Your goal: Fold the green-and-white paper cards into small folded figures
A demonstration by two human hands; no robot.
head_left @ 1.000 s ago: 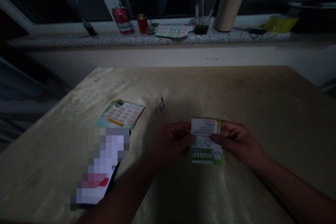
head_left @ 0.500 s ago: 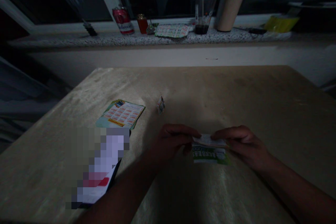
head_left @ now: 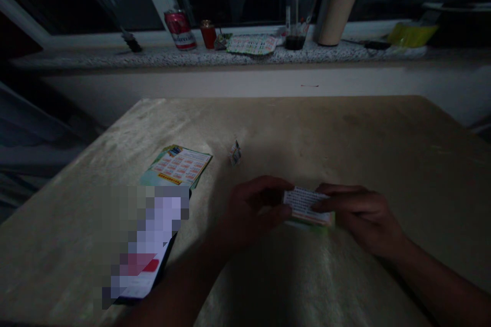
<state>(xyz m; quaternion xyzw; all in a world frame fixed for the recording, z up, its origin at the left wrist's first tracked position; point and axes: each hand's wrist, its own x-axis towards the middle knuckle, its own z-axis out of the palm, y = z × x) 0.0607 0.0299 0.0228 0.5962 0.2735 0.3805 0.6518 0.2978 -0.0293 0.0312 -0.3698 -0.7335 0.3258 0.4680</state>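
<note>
Between both hands, over the near part of the table, is a folded printed card (head_left: 307, 205); its upper flap shows white with lines of small text, and a green edge peeks out underneath. My left hand (head_left: 255, 209) pinches the card's left end between thumb and fingers. At the right end my right hand (head_left: 360, 212) is closed on it, a finger pressing on the white face. A small folded paper piece (head_left: 235, 153) stands on the table beyond my left hand. Farther left lies a stack of printed cards (head_left: 180, 166), mostly white with orange print on top.
A phone (head_left: 149, 245) with its screen blurred out lies left of my left forearm on the table (head_left: 291, 122). Along the granite windowsill (head_left: 153, 59) stand a red can (head_left: 180, 29), an orange jar (head_left: 208, 34), a lidded cup with straw (head_left: 297, 20) and a cardboard tube (head_left: 337, 10).
The card's upper flap has come down over the green printed part, so more white text shows. Both hands have shifted their fingers along the card's ends; the other things stay put.
</note>
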